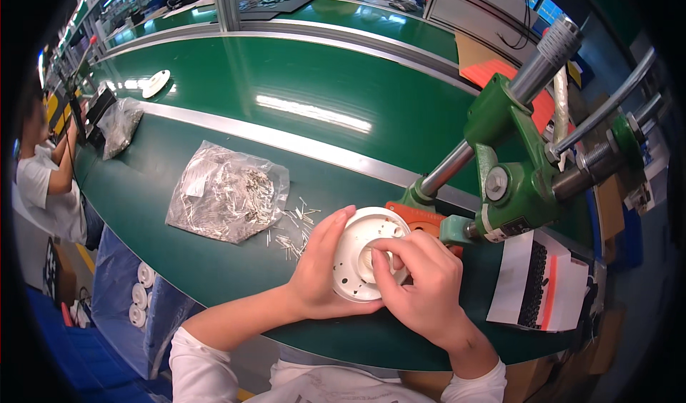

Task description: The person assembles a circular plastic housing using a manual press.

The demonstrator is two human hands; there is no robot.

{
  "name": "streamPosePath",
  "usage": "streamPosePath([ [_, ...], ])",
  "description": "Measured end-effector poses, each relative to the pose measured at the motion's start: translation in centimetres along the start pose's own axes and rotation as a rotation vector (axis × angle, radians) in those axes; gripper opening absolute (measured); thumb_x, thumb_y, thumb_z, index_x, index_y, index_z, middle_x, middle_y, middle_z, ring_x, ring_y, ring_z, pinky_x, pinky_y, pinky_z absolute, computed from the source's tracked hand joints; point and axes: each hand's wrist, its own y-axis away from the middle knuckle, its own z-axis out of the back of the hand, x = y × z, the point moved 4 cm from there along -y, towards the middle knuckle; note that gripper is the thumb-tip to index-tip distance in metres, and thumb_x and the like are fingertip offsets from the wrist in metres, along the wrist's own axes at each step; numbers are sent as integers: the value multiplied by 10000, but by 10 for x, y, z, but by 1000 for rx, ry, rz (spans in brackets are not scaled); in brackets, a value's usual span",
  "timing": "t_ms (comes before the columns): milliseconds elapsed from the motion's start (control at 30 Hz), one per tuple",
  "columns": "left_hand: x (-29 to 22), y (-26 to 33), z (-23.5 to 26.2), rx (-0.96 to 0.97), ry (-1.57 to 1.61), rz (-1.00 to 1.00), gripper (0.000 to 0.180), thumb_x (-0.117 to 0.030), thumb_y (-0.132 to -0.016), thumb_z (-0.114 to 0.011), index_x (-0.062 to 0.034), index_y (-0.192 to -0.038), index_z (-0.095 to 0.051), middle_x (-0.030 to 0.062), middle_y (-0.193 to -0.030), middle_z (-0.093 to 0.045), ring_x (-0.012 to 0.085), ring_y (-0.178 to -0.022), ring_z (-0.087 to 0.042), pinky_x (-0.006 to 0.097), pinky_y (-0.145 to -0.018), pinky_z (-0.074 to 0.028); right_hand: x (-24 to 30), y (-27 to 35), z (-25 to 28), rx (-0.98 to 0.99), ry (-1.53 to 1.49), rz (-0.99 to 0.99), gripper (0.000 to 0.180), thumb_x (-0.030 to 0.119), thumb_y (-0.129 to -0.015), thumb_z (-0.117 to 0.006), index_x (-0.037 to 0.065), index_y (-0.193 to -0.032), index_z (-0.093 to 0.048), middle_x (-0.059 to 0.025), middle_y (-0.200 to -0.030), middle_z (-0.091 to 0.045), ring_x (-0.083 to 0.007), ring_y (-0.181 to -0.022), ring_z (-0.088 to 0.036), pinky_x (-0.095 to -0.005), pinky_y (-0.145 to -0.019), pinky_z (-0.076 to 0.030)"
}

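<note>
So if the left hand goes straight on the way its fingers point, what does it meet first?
The left hand points up and right along the white disc. Straight on, it would probably meet the orange base of the green press; depth is unclear.

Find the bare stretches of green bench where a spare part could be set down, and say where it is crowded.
Bare: the conveyor belt beyond the metal rail. Crowded: around the white disc in the left hand and right hand, beside loose pins, bag and green press.
</note>
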Motion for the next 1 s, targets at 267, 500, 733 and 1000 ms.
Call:
streamPosePath([
  [267, 1, 3, -4, -41, -113, 11, 1383, -306, -571, -1026, 67, -1613, -198, 331, -1528, -418, 460, -1373, -483, 525, -1128, -437, -7, -8, -9, -15, -82, -187, 44, 100, -826, -790, 96, -852, -755, -33, -679, -624, -245, -541, -618, -372, -515, -462],
  [500, 1, 2, -6, -39, -136, 44, 1372, -322, -579, -1028, 98, -1593, -206, 317, -1498, -439, 452, -1356, -493, 528, -1123, -432, -15, -7, -12, 30, -76, -259, 59, 140, -841, -783, 83, -841, -768, -71, -702, -683, -287, -577, -659, -407, -542, -492],
  [733, 0, 2, -4, -23, -94, 84, 1387, -355, -575, -1033, 94, -1592, -203, 314, -1486, -442, 429, -1330, -507, 518, -1120, -424, -14, -4, -12, 73, -169, -289, 94, 158, -895, -756, 72, -893, -793, -100, -718, -708, -321, -621, -687, -423, -569, -513],
  [1000, 7, 3, -4, -9, 100, 186, 1460, -405, -556, -1041, 70, -1614, -155, 279, -1469, -439, 395, -1342, -516, 487, -1129, -424, -1, -4, 8, 129, -152, -229, 181, 132, -965, -687, 47, -1092, -783, -130, -713, -698, -321, -610, -686, -423, -567, -511],
])
